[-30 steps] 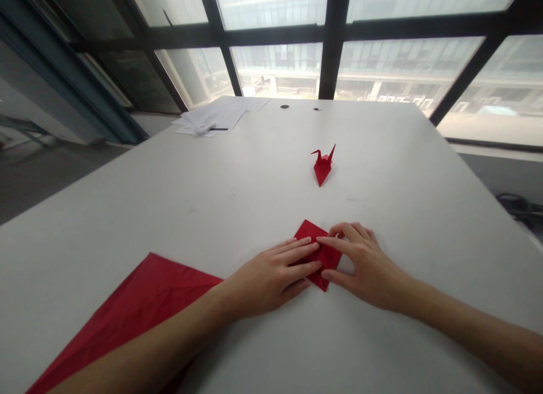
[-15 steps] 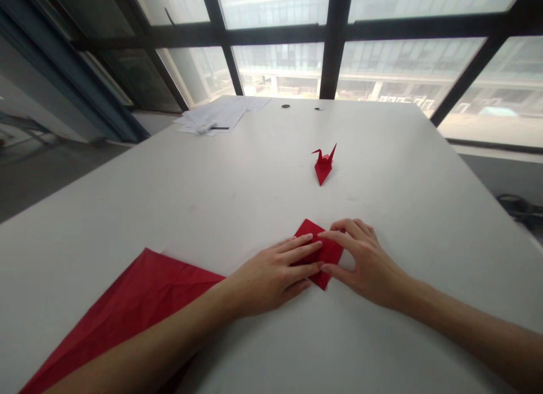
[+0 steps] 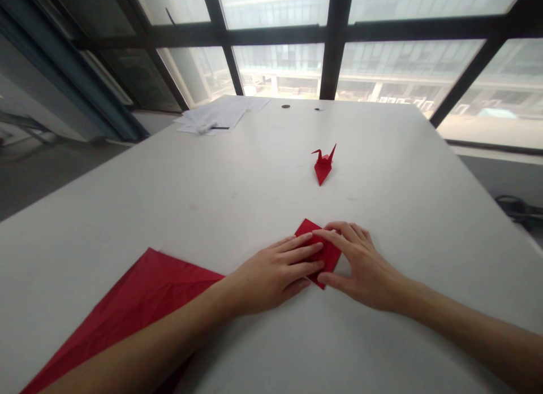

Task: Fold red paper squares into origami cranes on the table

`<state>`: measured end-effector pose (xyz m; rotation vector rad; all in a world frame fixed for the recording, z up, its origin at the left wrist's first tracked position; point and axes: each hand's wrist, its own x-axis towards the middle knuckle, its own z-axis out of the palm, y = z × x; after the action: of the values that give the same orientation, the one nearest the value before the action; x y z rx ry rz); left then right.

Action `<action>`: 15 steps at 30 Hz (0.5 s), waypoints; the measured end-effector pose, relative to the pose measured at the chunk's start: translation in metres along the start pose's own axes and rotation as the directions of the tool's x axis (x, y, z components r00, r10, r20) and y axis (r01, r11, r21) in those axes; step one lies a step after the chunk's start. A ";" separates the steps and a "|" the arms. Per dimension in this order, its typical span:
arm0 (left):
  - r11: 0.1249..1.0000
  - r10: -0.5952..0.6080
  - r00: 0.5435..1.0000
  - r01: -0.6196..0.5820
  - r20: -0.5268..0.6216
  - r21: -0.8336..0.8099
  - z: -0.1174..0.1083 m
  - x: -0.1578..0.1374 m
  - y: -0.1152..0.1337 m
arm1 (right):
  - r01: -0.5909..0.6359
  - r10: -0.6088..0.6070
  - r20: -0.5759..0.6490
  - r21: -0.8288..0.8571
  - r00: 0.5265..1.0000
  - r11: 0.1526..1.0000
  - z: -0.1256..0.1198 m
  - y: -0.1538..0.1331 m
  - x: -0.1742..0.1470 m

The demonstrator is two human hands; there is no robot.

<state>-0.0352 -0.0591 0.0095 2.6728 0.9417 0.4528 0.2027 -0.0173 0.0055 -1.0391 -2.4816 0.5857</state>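
Observation:
A small folded square of red origami paper [image 3: 331, 257] lies on the white table with one corner pointing away from me. My left hand [image 3: 280, 274] rests flat over its left part, fingers stretched out and slightly spread, hiding some of the folds. At its right side is my right hand [image 3: 360, 265], thumb and fingers apart in a curve; the index fingertip touches the paper near the left fingertips, and the thumb is by the lower right edge. Under and beside my left forearm spreads a larger red paper sheet [image 3: 148, 295] with crease lines.
Farther up the table stands a folded red paper crane [image 3: 323, 169]. White paper sheets [image 3: 227, 112] lie at the far left with a small whitish item on them. Beyond the table's far edge are dark-framed windows [image 3: 335, 43].
My right index finger has slid slightly left along the paper, and the right thumb has moved down and a little left. My left hand stays in place.

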 end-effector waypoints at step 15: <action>0.999 -0.025 0.998 0.024 0.049 0.024 0.001 0.000 0.000 | 0.068 -0.075 -0.111 -0.071 0.991 0.995 0.005 0.008 0.002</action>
<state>-0.0350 -0.0597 0.0085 2.6773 0.9703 0.3703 0.2036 -0.0123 -0.0023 -0.9755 -2.4421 0.4119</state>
